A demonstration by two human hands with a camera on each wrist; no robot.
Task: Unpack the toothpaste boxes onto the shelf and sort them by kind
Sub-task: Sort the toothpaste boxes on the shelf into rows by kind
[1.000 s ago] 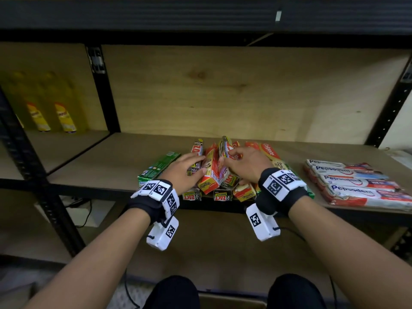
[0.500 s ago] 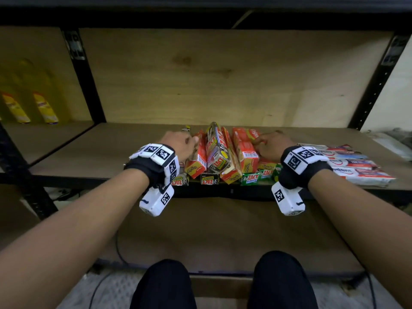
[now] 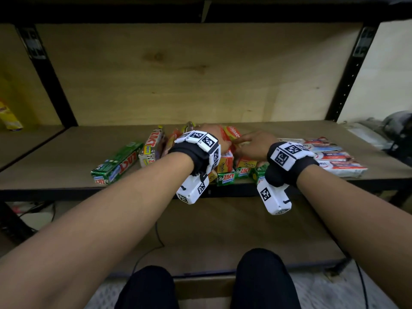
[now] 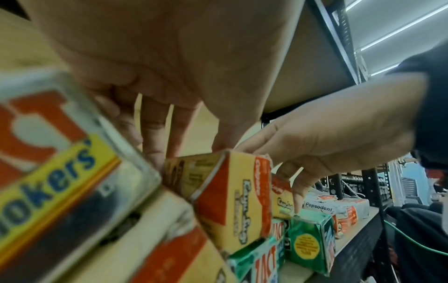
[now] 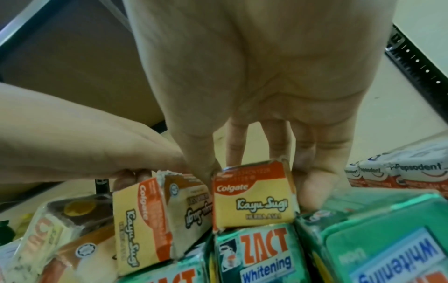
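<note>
A mixed pile of toothpaste boxes lies mid-shelf (image 3: pixel 66 166). My left hand (image 3: pixel 208 128) reaches over the pile. Its thumb and fingers (image 4: pixel 155 137) pinch the top of a tilted orange-and-yellow Colgate Kayu Sugi box (image 4: pixel 232 195). My right hand (image 3: pixel 254 144) comes in beside it. Thumb and fingers (image 5: pixel 312 183) close round a second Colgate Kayu Sugi box (image 5: pixel 254 197), which lies on green Zact Whitening boxes (image 5: pixel 261 254). A green Zact box (image 3: pixel 116 162) and a Zact Smokers box (image 3: pixel 152 148) lie left of the pile.
A stack of white Pepsodent boxes (image 3: pixel 332 155) lies at the right end of the shelf. Black uprights (image 3: pixel 347 70) stand at both sides, and a plywood back panel (image 3: pixel 178 74) closes the rear. Yellow bottles (image 3: pixel 9 119) stand in the bay to the left.
My left hand has moved right, from the pile's left side onto its top. The right hand has shifted left onto the Colgate boxes. Two Zact boxes now lie uncovered at the left.
</note>
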